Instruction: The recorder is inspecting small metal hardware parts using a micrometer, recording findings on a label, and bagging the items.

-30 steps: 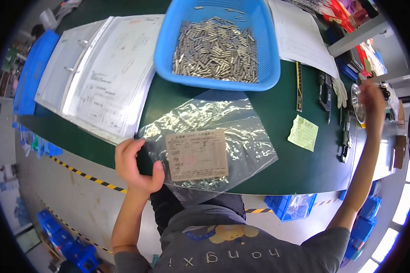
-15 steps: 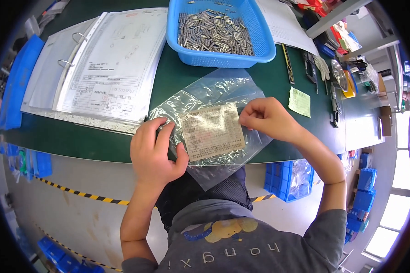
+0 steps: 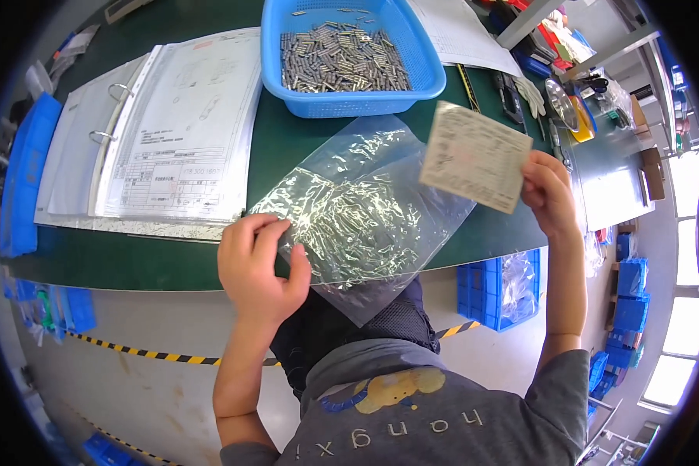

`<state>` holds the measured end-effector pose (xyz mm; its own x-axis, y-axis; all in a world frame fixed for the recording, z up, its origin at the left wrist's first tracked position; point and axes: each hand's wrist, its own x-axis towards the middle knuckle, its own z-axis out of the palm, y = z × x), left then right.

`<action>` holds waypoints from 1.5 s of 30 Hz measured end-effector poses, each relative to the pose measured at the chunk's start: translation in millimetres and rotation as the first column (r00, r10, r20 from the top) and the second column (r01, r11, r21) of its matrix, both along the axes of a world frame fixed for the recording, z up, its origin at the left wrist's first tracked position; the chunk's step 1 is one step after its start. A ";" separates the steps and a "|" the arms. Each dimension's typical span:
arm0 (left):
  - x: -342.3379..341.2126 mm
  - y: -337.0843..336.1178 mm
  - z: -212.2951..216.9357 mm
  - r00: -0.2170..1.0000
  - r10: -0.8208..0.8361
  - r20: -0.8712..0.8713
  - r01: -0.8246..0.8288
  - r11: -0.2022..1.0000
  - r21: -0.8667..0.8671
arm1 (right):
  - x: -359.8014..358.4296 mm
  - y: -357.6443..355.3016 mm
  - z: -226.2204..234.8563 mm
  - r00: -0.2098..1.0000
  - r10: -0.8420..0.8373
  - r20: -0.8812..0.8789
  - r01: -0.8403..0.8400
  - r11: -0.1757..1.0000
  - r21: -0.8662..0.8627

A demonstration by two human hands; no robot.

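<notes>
My right hand (image 3: 550, 190) pinches the edge of a printed paper card (image 3: 476, 155) and holds it up, tilted, above the right side of the clear plastic bags. These clear plastic bags (image 3: 365, 225) lie overlapped and crinkled on the green table, one corner hanging over the front edge. Resting on their left edge is my left hand (image 3: 262, 268), fingers apart, with nothing gripped in it that I can see. Beyond the bags stands a blue plastic basket (image 3: 357, 106) with many small metal pins (image 3: 346, 58) in it.
An open ring binder (image 3: 186, 147) with drawing sheets covers the left of the table (image 3: 132, 260), beside a blue bin (image 3: 31, 175). Calipers, a glove (image 3: 531, 97) and a tape roll (image 3: 561, 105) lie at the right. A blue crate (image 3: 485, 291) sits below the table edge.
The card has come up off the bags in my right hand, moving to the right. My left hand has stayed at the bags' left edge. The view has shifted slightly.
</notes>
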<state>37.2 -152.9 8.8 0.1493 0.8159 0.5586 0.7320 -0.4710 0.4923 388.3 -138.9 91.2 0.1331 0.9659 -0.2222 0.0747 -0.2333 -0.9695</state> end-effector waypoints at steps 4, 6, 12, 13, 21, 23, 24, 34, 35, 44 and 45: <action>7.1 22.4 29.1 0.996 -0.081 -0.041 0.081 0.997 -0.005 | 33.4 -24.9 -15.3 0.982 -0.147 -0.119 0.154 0.986 0.055; 23.4 44.6 47.4 0.964 -0.246 -0.099 0.241 0.969 -0.061 | 42.8 -34.8 -24.3 0.978 -0.164 -0.132 0.174 0.982 0.071; 100.0 105.0 31.9 0.670 -0.651 -0.356 0.684 0.728 -0.046 | 34.5 -51.0 -28.9 0.978 -0.188 -0.090 0.198 0.974 0.111; 108.9 110.0 22.5 0.651 -0.630 -0.423 0.695 0.719 -0.001 | 33.4 -51.8 -30.4 0.983 -0.173 -0.066 0.180 0.976 0.122; 124.6 124.8 26.1 0.554 -0.625 -0.550 0.736 0.677 -0.028 | 52.6 -68.2 -33.7 0.976 -0.201 -0.086 0.212 0.965 0.152; 120.0 124.7 29.3 0.587 -0.613 -0.529 0.732 0.681 0.023 | 52.7 -63.0 -36.9 0.977 -0.185 -0.106 0.200 0.968 0.152; 116.0 126.0 32.5 0.599 -0.605 -0.524 0.731 0.681 0.050 | 51.7 -59.4 -37.1 0.975 -0.186 -0.118 0.204 0.967 0.156; 99.1 116.2 86.6 0.636 -0.571 -0.520 0.736 0.652 0.184 | 31.8 -41.0 1.3 0.947 -0.207 -0.245 0.291 0.878 0.380; 96.6 116.6 86.4 0.636 -0.571 -0.519 0.741 0.639 0.204 | 26.4 -39.0 5.6 0.938 -0.217 -0.268 0.312 0.866 0.391; 87.7 110.4 61.3 0.695 -0.600 -0.395 0.709 0.662 0.243 | 8.0 -31.2 6.3 0.978 -0.179 -0.105 0.205 0.911 0.358; 88.4 111.0 57.3 0.700 -0.608 -0.374 0.711 0.646 0.279 | 7.2 -30.0 5.0 0.978 -0.193 -0.084 0.210 0.924 0.319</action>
